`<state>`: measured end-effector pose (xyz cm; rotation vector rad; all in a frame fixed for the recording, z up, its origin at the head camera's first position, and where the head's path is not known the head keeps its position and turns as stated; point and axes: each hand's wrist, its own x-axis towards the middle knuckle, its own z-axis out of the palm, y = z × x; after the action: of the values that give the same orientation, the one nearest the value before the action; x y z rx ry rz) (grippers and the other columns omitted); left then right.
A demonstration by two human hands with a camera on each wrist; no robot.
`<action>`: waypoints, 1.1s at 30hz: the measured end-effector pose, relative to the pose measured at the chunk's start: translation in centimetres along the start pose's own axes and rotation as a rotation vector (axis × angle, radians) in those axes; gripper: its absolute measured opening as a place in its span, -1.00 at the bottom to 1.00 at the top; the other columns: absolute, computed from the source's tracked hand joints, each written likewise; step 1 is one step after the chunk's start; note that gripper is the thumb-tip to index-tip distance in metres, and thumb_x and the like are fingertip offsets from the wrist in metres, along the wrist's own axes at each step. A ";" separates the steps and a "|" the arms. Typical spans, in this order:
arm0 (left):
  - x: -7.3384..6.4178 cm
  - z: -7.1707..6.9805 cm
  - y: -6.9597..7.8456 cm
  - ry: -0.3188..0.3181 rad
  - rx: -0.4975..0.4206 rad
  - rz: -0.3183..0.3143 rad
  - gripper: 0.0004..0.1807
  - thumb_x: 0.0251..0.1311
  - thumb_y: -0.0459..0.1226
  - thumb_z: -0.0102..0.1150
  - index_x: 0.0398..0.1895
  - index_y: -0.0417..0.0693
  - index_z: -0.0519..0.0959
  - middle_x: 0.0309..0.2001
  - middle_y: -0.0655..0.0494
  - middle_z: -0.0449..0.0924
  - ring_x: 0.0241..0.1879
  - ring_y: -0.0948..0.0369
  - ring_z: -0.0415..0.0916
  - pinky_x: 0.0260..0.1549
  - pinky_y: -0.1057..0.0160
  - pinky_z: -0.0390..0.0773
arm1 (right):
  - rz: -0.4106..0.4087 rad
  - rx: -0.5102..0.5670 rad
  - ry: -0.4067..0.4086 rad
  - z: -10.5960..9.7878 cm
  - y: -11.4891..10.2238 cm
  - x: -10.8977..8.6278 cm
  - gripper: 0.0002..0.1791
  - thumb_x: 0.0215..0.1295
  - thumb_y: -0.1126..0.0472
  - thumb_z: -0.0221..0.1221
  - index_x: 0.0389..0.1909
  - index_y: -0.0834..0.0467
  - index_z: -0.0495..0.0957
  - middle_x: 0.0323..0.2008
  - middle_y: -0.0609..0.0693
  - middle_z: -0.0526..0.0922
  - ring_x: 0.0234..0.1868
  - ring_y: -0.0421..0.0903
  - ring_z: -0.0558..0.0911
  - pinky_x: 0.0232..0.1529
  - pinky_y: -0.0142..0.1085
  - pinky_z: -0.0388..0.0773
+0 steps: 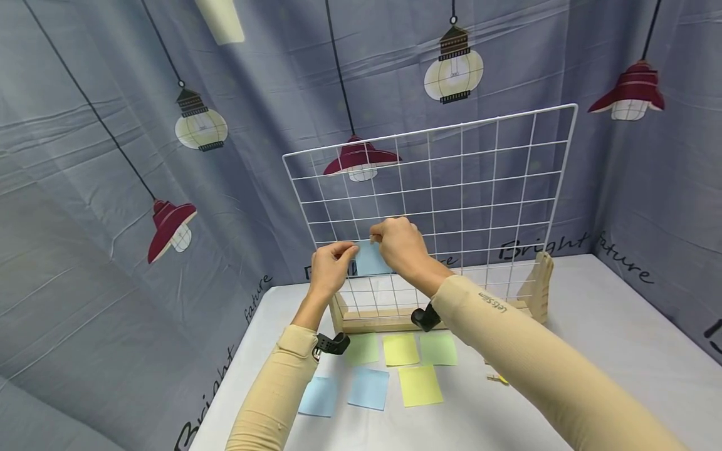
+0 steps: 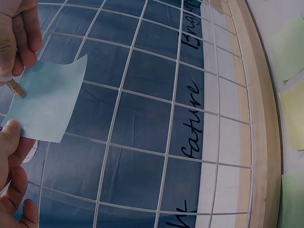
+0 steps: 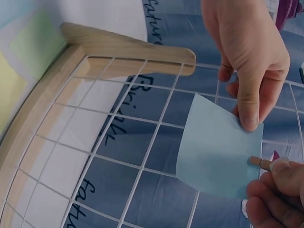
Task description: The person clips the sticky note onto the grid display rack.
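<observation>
A light blue paper note (image 1: 369,260) lies against the white wire grid (image 1: 461,181). My left hand (image 1: 329,268) pinches its left upper corner between thumb and fingers; in the right wrist view the left thumb (image 3: 248,111) presses the note's front. My right hand (image 1: 402,245) pinches a small wooden clothespin (image 3: 256,162), whose tip lies over the note's upper edge. The clothespin (image 2: 15,89) also shows in the left wrist view. Whether it grips a grid wire behind the paper cannot be seen.
Green, yellow and blue notes (image 1: 368,388) lie on the white table in front of the wooden base (image 1: 375,324). Small clothespins (image 1: 497,378) lie to their right, partly behind my right forearm. A printed curtain (image 1: 254,207) hangs behind the grid.
</observation>
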<state>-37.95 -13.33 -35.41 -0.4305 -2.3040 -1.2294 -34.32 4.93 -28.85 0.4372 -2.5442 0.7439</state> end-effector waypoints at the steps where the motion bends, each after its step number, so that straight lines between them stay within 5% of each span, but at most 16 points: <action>1: 0.0 0.0 0.0 0.000 0.000 0.002 -0.75 0.36 -0.11 0.33 -0.07 -0.05 0.80 -0.26 0.05 0.80 -0.38 0.26 0.57 -0.42 0.35 0.47 | -0.002 -0.008 0.001 0.1 -0.1 0.0 -0.68 0.46 0.38 0.12 -0.05 0.03 0.81 -0.12 -0.02 0.83 -0.04 0.04 0.78 -0.07 -0.07 0.69; 15: -0.1 0.0 -0.3 -0.011 -0.015 0.004 -0.75 0.38 -0.13 0.31 -0.06 -0.06 0.79 -0.27 0.05 0.79 -0.44 0.26 0.49 -0.47 0.36 0.42 | -0.035 -0.059 0.023 0.6 -0.3 0.1 -0.73 0.47 0.31 0.16 -0.04 -0.03 0.78 -0.14 0.00 0.83 -0.22 0.05 0.76 -0.22 -0.03 0.67; 25: -0.1 0.2 -0.5 0.002 -0.021 0.009 -0.76 0.36 -0.13 0.33 -0.07 -0.04 0.79 -0.27 0.06 0.79 -0.44 0.26 0.48 -0.46 0.36 0.42 | -0.039 -0.008 0.042 0.8 0.0 -0.4 -0.61 0.44 0.39 0.14 0.11 -0.04 0.73 -0.18 -0.02 0.83 -0.44 -0.02 0.63 -0.46 -0.20 0.51; 33: -0.4 -0.1 -0.5 0.022 -0.032 0.025 -0.77 0.35 -0.14 0.34 -0.07 -0.04 0.79 -0.28 -0.01 0.80 -0.46 0.27 0.49 -0.48 0.38 0.43 | -0.069 0.084 0.113 0.6 0.7 -0.9 -0.70 0.47 0.22 0.22 0.14 -0.05 0.72 -0.11 -0.01 0.83 -0.28 0.03 0.79 -0.37 -0.13 0.62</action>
<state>-37.80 -13.72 -35.91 -0.4535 -2.2565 -1.2536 -34.06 5.26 -30.03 0.4933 -2.3878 0.8282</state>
